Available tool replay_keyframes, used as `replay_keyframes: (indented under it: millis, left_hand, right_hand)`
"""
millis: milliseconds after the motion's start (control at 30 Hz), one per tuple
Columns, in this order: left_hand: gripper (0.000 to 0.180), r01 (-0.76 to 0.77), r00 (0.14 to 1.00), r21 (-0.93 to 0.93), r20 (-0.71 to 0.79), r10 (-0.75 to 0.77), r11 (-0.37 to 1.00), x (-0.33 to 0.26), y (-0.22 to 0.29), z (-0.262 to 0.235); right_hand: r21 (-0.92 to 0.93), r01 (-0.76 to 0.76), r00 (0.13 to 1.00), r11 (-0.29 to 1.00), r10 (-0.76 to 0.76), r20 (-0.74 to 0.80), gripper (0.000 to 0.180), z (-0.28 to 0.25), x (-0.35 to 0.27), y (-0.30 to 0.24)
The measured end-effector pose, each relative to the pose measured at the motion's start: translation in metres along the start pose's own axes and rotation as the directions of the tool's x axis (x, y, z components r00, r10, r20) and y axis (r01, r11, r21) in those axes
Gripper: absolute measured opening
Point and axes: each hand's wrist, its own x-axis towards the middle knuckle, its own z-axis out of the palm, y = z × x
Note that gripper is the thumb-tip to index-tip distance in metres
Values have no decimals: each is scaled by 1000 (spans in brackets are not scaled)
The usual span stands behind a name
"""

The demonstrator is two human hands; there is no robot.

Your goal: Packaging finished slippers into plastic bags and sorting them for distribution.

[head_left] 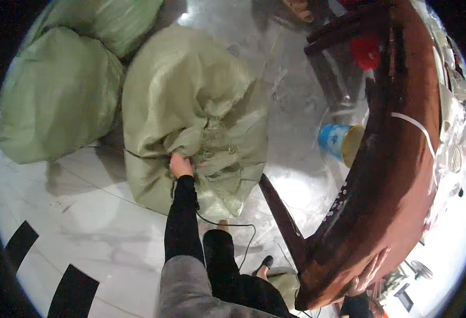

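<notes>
A large, bulging pale-green woven sack [164, 90] stands on the floor in front of me, its gathered top creased and frayed in the middle. My left hand [181, 165] is closed round a fold of the sack's fabric on the near side of that gathered part. Over to the right, my right hand [368, 273] lies with fingers stretched out on the near end of a brown wooden table [402, 180]. Nothing shows in that right hand.
More full green sacks [58, 95] stand at the left. A blue bucket [333, 140] is beside the table, with a red object [365, 52] farther back. A dark cable [246, 225] runs near my legs. One brown table leg [283, 217] slants toward the sack.
</notes>
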Motion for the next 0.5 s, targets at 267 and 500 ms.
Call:
replay_keyframes:
  millis: [267,500]
  left_hand:
    - [46,211,976,-966,201,78,-151,-175,76,-190]
    - [41,-130,978,-989,-139,153,-67,-324,96,-352]
  right_hand:
    - [31,53,996,998,-55,72,77,-13,17,-6]
    - [408,235,955,882,-287,71,70,-99,43,-105]
